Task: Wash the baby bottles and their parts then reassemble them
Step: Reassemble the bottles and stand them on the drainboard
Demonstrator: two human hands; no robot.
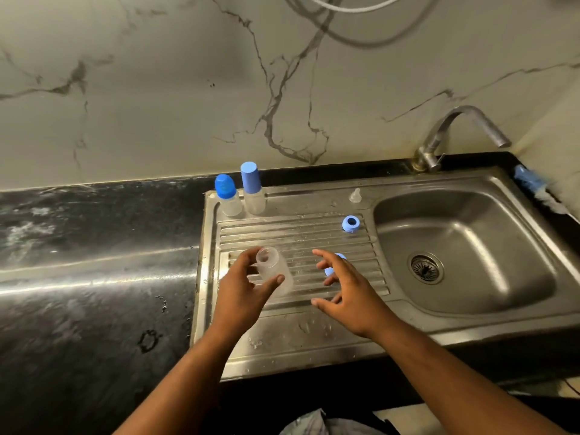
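left grip (244,287): closed round the clear bottle (271,262), thumb on the near side, fingers round the far side just under the neck.
bottle: bare, no ring or nipple on it, tilted, mouth up and away, low over the drainboard (298,237). Can't tell if its base touches the ribs.
right grip (351,293): open, fingers spread, holding nothing, just right of the bottle.
cap (341,256): blue, on the drainboard, mostly hidden behind the right fingers. Contact unclear.
ring (351,223): blue, on the ribs further back, near the basin (464,240) edge.
nipple (355,195): clear, upright, behind the ring on the flat back ledge.
done bottles (228,196): two, capped, standing at the drainboard's back left corner.
step (my read): reassembling the third bottle.
order: nipple into ring first, ring onto bottle, cap last. So the right grip should pass over the cap and go back for the nipple and ring.
how: bring the bottle upright and hold it below the threads, leaving the neck free. Start the ring square; backing it off a touch first helps avoid cross-threading.
risk: everything looks wet, so the clear plastic may be slippery; work over the drainboard, not the basin.
hygiene: handle the nipple by its base flange, not the tip.
other: tap (464,120) shows no water; brush (533,183) lies on the surface (94,246) at the far right.
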